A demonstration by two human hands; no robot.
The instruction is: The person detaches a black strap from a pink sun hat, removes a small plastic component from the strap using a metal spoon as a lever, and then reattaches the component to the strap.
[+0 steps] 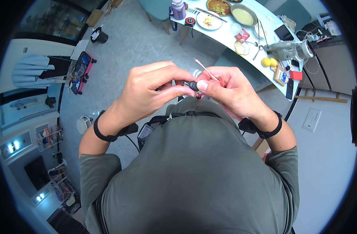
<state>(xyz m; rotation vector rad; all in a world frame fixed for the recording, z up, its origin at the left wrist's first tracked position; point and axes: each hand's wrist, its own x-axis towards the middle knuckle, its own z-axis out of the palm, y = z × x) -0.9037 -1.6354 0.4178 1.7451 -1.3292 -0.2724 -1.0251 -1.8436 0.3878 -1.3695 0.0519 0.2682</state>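
In front of my belly, both hands meet at a small black piece [191,85] with a lighter grey part on it; its exact kind is too small to tell. My left hand [147,84] pinches its left end between thumb and fingers. The thumb of my right hand [235,87] presses on its right end, with the fingers curled behind. A thin pale pink cord [203,68] rises from the right hand's fingers, its free end pointing up and left. Something pink and dark shows just below the black piece, mostly hidden by the fingers.
Ahead to the right, a white table [221,37] bears dishes, a metal bowl [244,16], a purple bottle [178,9], yellow fruit [266,62] and a fan [283,52]. On the floor at left lie an open pink suitcase [81,72] and a black bin [100,37].
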